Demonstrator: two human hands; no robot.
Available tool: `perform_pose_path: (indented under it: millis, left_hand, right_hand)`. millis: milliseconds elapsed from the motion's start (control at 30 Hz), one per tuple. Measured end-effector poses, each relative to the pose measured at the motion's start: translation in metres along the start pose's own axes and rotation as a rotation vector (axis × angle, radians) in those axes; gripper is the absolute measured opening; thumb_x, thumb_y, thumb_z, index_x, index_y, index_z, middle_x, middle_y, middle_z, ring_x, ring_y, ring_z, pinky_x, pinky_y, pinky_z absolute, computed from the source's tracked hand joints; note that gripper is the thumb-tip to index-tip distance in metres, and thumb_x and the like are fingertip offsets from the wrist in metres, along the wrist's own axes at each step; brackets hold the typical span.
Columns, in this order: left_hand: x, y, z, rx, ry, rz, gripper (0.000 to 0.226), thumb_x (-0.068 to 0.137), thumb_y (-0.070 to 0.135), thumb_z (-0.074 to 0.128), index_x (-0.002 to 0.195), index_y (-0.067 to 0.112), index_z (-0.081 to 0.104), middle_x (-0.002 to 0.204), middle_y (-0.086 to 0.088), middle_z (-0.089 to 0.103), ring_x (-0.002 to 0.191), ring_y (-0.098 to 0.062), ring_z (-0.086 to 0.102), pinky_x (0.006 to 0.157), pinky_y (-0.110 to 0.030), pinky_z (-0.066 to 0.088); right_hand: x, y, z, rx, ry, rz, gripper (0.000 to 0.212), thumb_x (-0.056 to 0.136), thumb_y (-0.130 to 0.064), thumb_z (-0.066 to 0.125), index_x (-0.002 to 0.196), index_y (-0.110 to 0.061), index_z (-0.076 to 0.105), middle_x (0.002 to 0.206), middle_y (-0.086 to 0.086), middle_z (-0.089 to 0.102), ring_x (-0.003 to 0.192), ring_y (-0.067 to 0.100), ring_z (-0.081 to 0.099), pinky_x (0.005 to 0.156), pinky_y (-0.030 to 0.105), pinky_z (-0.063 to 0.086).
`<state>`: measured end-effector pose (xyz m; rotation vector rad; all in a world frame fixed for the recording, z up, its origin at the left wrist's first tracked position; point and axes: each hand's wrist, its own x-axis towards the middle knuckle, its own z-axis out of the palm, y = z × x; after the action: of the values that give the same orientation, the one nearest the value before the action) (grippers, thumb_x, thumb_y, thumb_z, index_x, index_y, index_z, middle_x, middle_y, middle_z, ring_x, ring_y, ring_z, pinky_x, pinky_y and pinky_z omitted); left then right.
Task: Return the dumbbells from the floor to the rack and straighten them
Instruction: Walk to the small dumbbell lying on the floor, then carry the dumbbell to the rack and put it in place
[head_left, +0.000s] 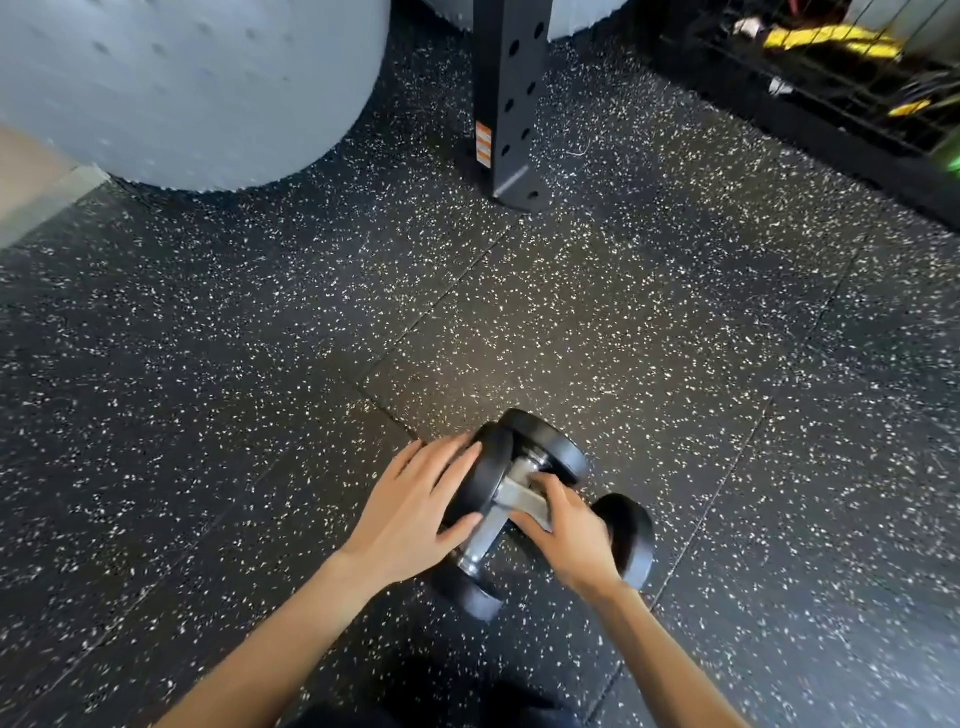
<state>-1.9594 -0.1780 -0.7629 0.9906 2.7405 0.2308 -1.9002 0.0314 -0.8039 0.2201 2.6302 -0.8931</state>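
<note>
Two dumbbells are lying crossed on the floor (623, 312) at near centre, not yet on any rack. The left hand (410, 509) is cupping the black left head of one dumbbell (485, 478), fingers spread over its rim and thumb pressing its face, probably steadying it. The right hand (571, 540) is curling its fingers together around that dumbbell's grey handle, seemingly readying a lift off the other dumbbell (478, 540), whose handle is running near to far beneath. The flooring is showing as black rubber tiles flecked with white, likely grippy underfoot. A black perforated steel upright (506, 104) is standing far centre, a big grey exercise ball (182, 88) is sitting far left, and a wire basket (831, 88) is holding yellow gear far right.
</note>
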Motion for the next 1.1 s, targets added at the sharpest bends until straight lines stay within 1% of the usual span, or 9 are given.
perform_pose_path:
  millis: [133, 300, 433, 500, 633, 700, 833, 1000, 1100]
  left_hand:
    - [-0.012, -0.005, 0.001, 0.019, 0.019, -0.032, 0.063, 0.092, 0.050, 0.038, 0.142, 0.012, 0.035, 0.143, -0.005, 0.043, 0.130, -0.020, 0.041, 0.109, -0.039, 0.026]
    - [-0.030, -0.015, -0.003, 0.061, -0.015, -0.144, 0.064, 0.093, 0.049, 0.034, 0.144, 0.011, 0.034, 0.144, -0.007, 0.043, 0.131, -0.023, 0.040, 0.110, -0.041, 0.025]
    - [-0.047, -0.008, -0.030, 0.070, -0.063, -0.165, 0.066, 0.093, 0.050, 0.033, 0.143, 0.007, 0.034, 0.144, -0.010, 0.042, 0.132, -0.024, 0.039, 0.109, -0.042, 0.025]
    - [-0.059, 0.002, -0.058, 0.063, -0.092, -0.170, 0.068, 0.092, 0.050, 0.034, 0.143, 0.005, 0.034, 0.144, -0.010, 0.042, 0.132, -0.024, 0.039, 0.110, -0.042, 0.025]
    - [-0.088, 0.031, -0.143, 0.049, -0.124, -0.152, 0.070, 0.092, 0.051, 0.033, 0.143, 0.003, 0.033, 0.146, -0.011, 0.040, 0.135, -0.024, 0.036, 0.112, -0.042, 0.021]
    - [-0.103, 0.049, -0.197, 0.042, -0.130, -0.135, 0.069, 0.092, 0.051, 0.033, 0.143, 0.004, 0.033, 0.147, -0.011, 0.039, 0.135, -0.024, 0.035, 0.112, -0.042, 0.021]
    - [-0.127, 0.084, -0.317, 0.044, -0.140, -0.117, 0.068, 0.091, 0.050, 0.032, 0.143, 0.004, 0.035, 0.145, -0.012, 0.041, 0.133, -0.025, 0.039, 0.111, -0.043, 0.029]
    - [-0.151, 0.136, -0.466, 0.067, -0.164, -0.129, 0.066, 0.091, 0.048, 0.030, 0.141, 0.006, 0.039, 0.143, -0.014, 0.044, 0.130, -0.029, 0.042, 0.109, -0.047, 0.032]
    - [-0.159, 0.168, -0.541, 0.072, -0.126, -0.104, 0.066, 0.090, 0.047, 0.029, 0.139, 0.005, 0.042, 0.142, -0.015, 0.045, 0.129, -0.031, 0.043, 0.107, -0.050, 0.035]
  right_hand:
    - [0.009, -0.001, 0.000, -0.127, -0.060, -0.011, 0.058, 0.083, -0.068, 0.036, 0.122, -0.025, 0.040, 0.095, -0.003, 0.068, 0.080, 0.020, 0.065, 0.062, 0.032, 0.044]
    - [0.015, 0.002, 0.001, -0.008, -0.111, 0.012, 0.053, 0.081, -0.069, 0.043, 0.118, -0.030, 0.045, 0.098, -0.005, 0.066, 0.088, 0.020, 0.063, 0.069, 0.033, 0.048]
    - [-0.011, -0.020, -0.018, 0.097, -0.161, 0.146, 0.047, 0.081, -0.067, 0.048, 0.117, -0.035, 0.048, 0.072, -0.007, 0.062, 0.058, 0.013, 0.057, 0.054, 0.028, 0.044]
    - [-0.036, -0.040, -0.040, 0.190, -0.146, 0.212, 0.043, 0.082, -0.062, 0.053, 0.117, -0.038, 0.049, 0.070, -0.006, 0.064, 0.052, 0.014, 0.056, 0.052, 0.029, 0.044]
    - [-0.096, -0.092, -0.102, 0.378, -0.071, 0.282, 0.029, 0.082, -0.051, 0.062, 0.106, -0.037, 0.057, 0.070, -0.005, 0.067, 0.050, 0.012, 0.051, 0.051, 0.036, 0.045]
    - [-0.129, -0.121, -0.140, 0.406, -0.041, 0.316, 0.031, 0.081, -0.053, 0.062, 0.107, -0.036, 0.058, 0.071, -0.008, 0.067, 0.054, 0.013, 0.053, 0.053, 0.038, 0.047]
    - [-0.201, -0.182, -0.230, 0.356, 0.011, 0.391, 0.038, 0.081, -0.055, 0.062, 0.113, -0.035, 0.057, 0.083, -0.011, 0.066, 0.070, 0.013, 0.061, 0.064, 0.031, 0.050]
    - [-0.307, -0.248, -0.340, 0.366, 0.057, 0.491, 0.045, 0.076, -0.069, 0.055, 0.109, -0.038, 0.053, 0.080, -0.006, 0.069, 0.074, 0.023, 0.064, 0.066, 0.041, 0.054]
    - [-0.369, -0.282, -0.397, 0.355, 0.102, 0.553, 0.051, 0.072, -0.073, 0.053, 0.111, -0.040, 0.051, 0.083, -0.006, 0.069, 0.077, 0.021, 0.064, 0.070, 0.041, 0.053]
